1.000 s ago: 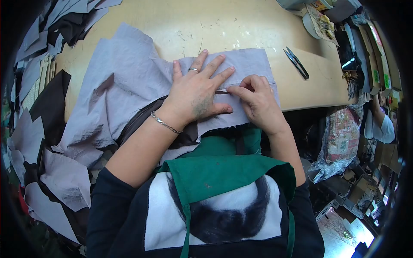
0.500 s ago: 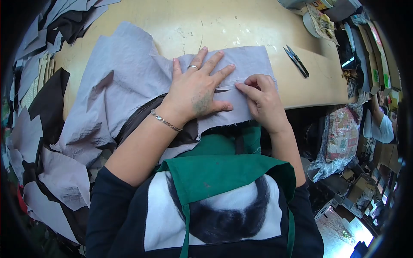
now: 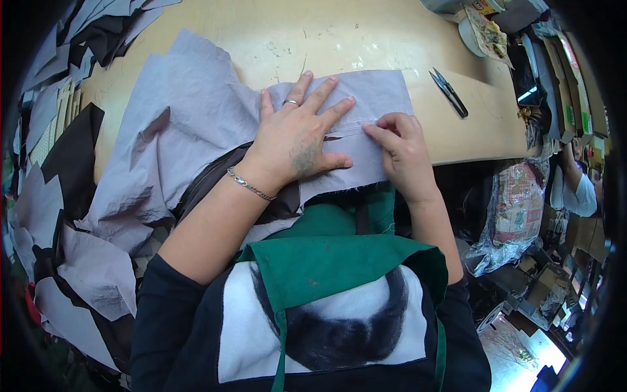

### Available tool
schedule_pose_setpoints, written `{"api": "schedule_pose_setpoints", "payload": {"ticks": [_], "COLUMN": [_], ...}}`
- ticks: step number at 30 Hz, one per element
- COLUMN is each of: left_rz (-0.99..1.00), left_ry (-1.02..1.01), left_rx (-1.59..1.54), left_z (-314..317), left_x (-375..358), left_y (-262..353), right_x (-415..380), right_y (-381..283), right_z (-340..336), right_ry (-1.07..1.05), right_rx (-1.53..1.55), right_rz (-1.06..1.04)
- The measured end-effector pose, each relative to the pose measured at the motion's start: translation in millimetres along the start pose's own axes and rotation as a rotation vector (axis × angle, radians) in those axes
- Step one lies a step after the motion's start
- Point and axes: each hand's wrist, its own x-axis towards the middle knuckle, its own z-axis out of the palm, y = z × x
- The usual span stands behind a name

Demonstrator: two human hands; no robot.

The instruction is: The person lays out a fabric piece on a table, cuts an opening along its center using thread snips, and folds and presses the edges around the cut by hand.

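Note:
Light grey-lilac fabric (image 3: pixel 196 98) is spread over the wooden table, with a seam line and a narrow dark slit near its right part. My left hand (image 3: pixel 294 134) lies flat on this fabric with its fingers spread, to the left of the slit. At the seam's right end, my right hand (image 3: pixel 405 147) has thumb and index finger pressed together on or just above the cloth; whatever may be between the fingertips is too small to make out. Darker fabric (image 3: pixel 215 176) shows beneath my left forearm.
Thread snips (image 3: pixel 449 93) lie on the table (image 3: pixel 366 39) to the right. Beyond them are a bowl (image 3: pixel 469 38) and a phone (image 3: pixel 526 85). Fabric pieces (image 3: pixel 98 274) are heaped at the left. Another person's arm (image 3: pixel 573 173) shows at far right.
My right hand has shifted slightly to the right along the seam, showing more of it. My left hand has stayed almost in place.

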Motion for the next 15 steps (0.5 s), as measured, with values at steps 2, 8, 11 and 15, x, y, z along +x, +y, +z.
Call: {"api": "schedule_pose_setpoints", "payload": {"ticks": [2, 8, 11, 15], "left_rz": [-0.002, 0.005, 0.005, -0.004], "left_ry": [-0.006, 0.004, 0.005, -0.012], "left_rx": [-0.002, 0.000, 0.004, 0.007], "left_z": [0.2, 1.3, 0.3, -1.3], "left_x": [-0.7, -0.5, -0.9, -0.5], "left_y": [0.4, -0.4, -0.3, -0.5], "right_x": [-2.8, 4.2, 3.6, -9.4], "right_y": [1.5, -21.2, -13.6, 6.6], "right_z": [-0.5, 0.6, -3.7, -16.9], "right_ry": [0.048, -0.062, -0.087, -0.003], "right_rx": [-0.031, -0.176, -0.239, -0.408], "right_rz": [0.042, -0.052, -0.025, 0.115]}}
